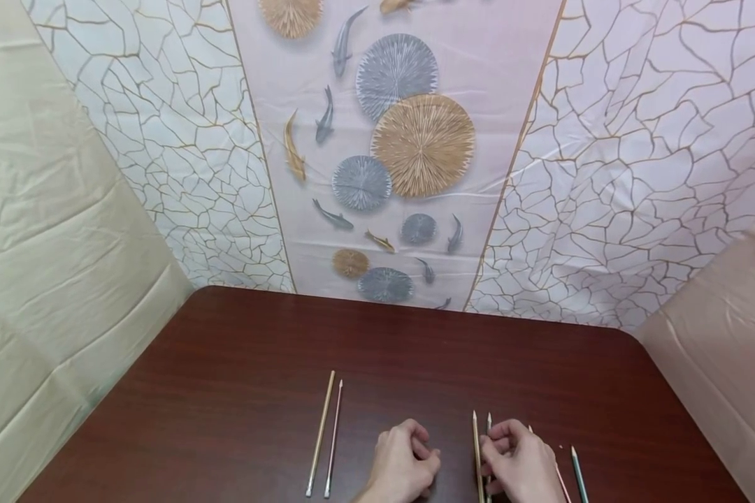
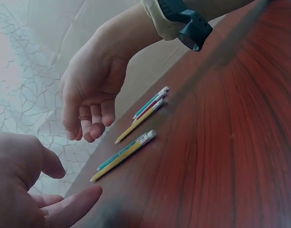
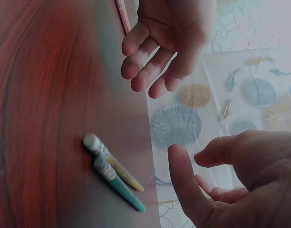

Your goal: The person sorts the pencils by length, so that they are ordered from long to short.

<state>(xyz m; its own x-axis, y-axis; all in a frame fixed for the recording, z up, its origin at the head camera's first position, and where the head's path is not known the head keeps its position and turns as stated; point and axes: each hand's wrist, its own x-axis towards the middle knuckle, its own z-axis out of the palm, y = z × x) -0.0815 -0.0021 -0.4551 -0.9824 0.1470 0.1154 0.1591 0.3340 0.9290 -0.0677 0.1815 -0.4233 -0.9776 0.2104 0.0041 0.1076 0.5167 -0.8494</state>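
My left hand [image 1: 405, 461] hovers over the middle of the table, fingers loosely bent with nothing between them. Beside a yellow pencil [image 1: 477, 454] and a green pencil [image 1: 489, 421], my right hand [image 1: 522, 461] overlaps them in the head view. The right wrist view shows its fingers apart from that pair, holding nothing. Both pencils lie close together, their white erasers toward me. Farther left lie another yellow pencil [image 1: 321, 433] and a red pencil [image 1: 335, 440]. Right of my right hand are a teal pencil [image 1: 579, 475] and a reddish pencil [image 1: 563, 482], the latter partly hidden.
The dark red-brown wooden table [image 1: 239, 349] has rounded far corners. A patterned cloth [image 1: 377, 140] with fish and round shapes hangs behind it. Plain pale cloth [image 1: 56, 279] lines the left side. In the left wrist view a dark camera [image 2: 195, 33] is strapped to my right wrist.
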